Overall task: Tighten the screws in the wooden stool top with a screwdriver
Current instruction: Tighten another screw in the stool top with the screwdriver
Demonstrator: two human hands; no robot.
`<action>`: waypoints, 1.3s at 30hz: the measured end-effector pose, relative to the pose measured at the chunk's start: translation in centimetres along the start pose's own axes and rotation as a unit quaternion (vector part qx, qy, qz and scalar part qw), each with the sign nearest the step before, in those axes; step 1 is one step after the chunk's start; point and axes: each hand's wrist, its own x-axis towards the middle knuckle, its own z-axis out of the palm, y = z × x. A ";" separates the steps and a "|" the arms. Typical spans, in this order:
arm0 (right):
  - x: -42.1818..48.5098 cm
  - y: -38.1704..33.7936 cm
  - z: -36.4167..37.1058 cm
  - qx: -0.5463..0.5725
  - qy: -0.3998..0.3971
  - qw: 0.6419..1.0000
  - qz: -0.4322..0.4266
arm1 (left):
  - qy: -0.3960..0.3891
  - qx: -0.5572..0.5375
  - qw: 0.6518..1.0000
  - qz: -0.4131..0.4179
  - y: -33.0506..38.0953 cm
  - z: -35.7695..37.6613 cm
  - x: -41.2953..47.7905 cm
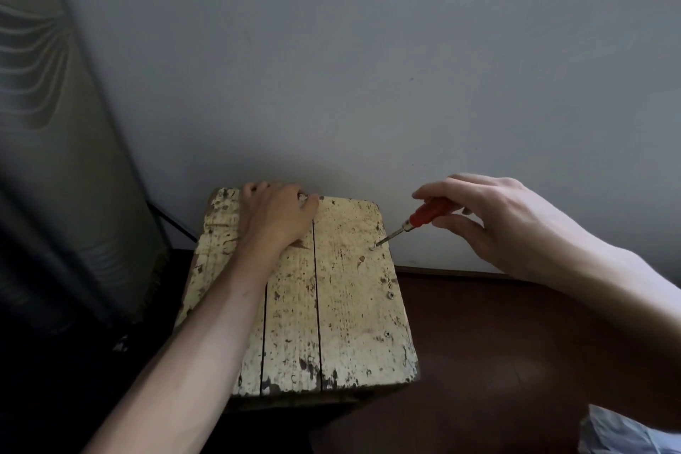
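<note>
The wooden stool top [350, 306] is made of planks laid side by side, their cream paint worn and chipped to brown wood, with dark gaps between them. Its long axis runs away from the person toward the grey wall [368, 48], and it stands over a dark reddish floor [497, 343]. Three screws sit along the right plank: a far screw [373, 247], a middle screw [390, 294] and a near screw [387, 334]. The screwdriver [409, 224], with a red handle and metal shaft, slants down to the left, its tip at the far screw. The right hand [490, 217] pinches the handle in its fingertips. The left hand [274, 214] lies palm down on the far end, fingers curled over the far edge, gripping it.
</note>
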 end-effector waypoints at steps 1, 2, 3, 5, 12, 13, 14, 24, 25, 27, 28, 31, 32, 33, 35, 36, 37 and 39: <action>0.0 0.1 -0.1 -0.008 -0.002 1.000 -0.003 | 0.001 0.001 1.000 0.002 0.0 0.0 0.0; 0.0 0.2 -0.2 -0.015 -0.004 1.000 -0.008 | 0.000 0.002 1.000 0.002 0.0 0.0 0.0; -0.1 0.3 -0.2 -0.020 -0.007 1.000 -0.010 | -0.001 0.003 1.000 0.002 0.0 0.0 0.0; -0.1 0.4 -0.3 -0.029 -0.009 1.000 -0.004 | 0.001 0.005 1.000 0.003 0.0 0.0 0.1; 0.3 0.0 1.1 -0.032 0.043 0.996 0.066 | -0.002 0.015 1.000 -0.002 0.1 0.0 0.1; 0.3 0.0 1.3 -0.030 0.053 0.996 0.070 | -0.002 0.013 1.000 -0.002 0.1 0.0 0.0; 0.3 -0.2 1.4 -0.018 0.063 0.995 0.073 | -0.002 0.011 1.000 -0.002 0.0 -0.1 0.0; -0.3 0.8 0.5 0.036 0.005 0.999 0.034 | -0.009 0.013 1.000 -0.001 0.2 -0.3 -0.1; -0.2 0.8 0.4 0.024 0.000 0.999 0.038 | -0.009 0.013 1.000 -0.001 0.2 -0.4 -0.1; -0.2 0.7 0.3 0.010 -0.006 0.999 0.039 | -0.007 0.013 1.000 -0.002 0.2 -0.4 -0.1; -0.1 0.6 0.2 0.007 -0.005 0.999 0.040 | -0.005 0.011 1.000 -0.001 0.1 -0.3 -0.1; 0.1 0.2 0.1 -0.015 0.001 0.998 0.055 | -0.003 0.009 1.000 0.000 0.1 -0.2 -0.1; 0.1 0.1 0.2 -0.020 0.001 0.998 0.065 | -0.004 0.010 1.000 0.000 0.1 -0.2 0.0; 0.2 0.0 0.4 -0.025 0.001 0.997 0.078 | -0.005 0.012 1.000 0.000 0.0 -0.2 -0.1; 0.2 -0.2 0.8 -0.038 0.006 0.994 0.104 | -0.001 0.011 1.000 0.001 0.1 -0.1 -0.1; 0.1 -0.3 1.0 -0.037 0.012 0.993 0.112 | 0.003 0.008 1.000 0.002 0.1 -0.1 -0.1; 0.0 -0.3 1.2 -0.030 0.017 0.993 0.116 | 0.005 0.007 1.000 0.003 0.1 -0.1 -0.1; -0.2 -0.3 1.5 -0.008 0.036 0.992 0.120 | 0.005 0.003 1.000 0.001 0.1 -0.1 -0.1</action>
